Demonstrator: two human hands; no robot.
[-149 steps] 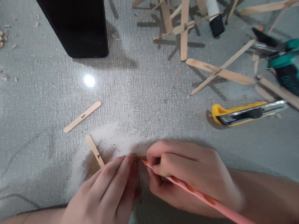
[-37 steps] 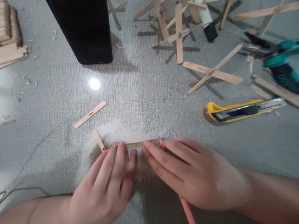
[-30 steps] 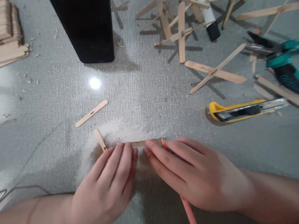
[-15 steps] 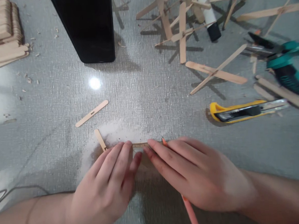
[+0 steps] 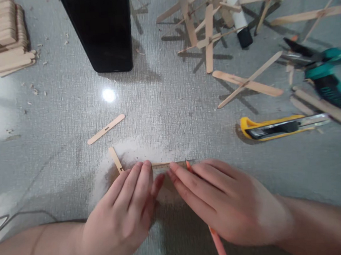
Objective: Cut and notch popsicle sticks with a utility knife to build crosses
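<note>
My left hand presses its closed fingertips down on a narrow ruler with small tick marks. A thin wooden edge, apparently a craft stick, shows along the ruler. My right hand holds an orange pencil, its tip poking out above the knuckles. Fingertips of that hand also rest on the ruler's right part. Beside the left fingers lies a notched craft stick, partly covered by the hand. Farther up is another craft stick with a small slot in its middle.
A black phone-like slab stands at the top. Stacked craft sticks are at the upper left. Crossed-stick pieces, a yellow utility knife and green-handled pliers occupy the right. Wood shavings dot the table.
The pencil tip has shifted very slightly, and the ruler edge shows a little more between the hands. The whole view has moved a touch; both hands keep their places.
</note>
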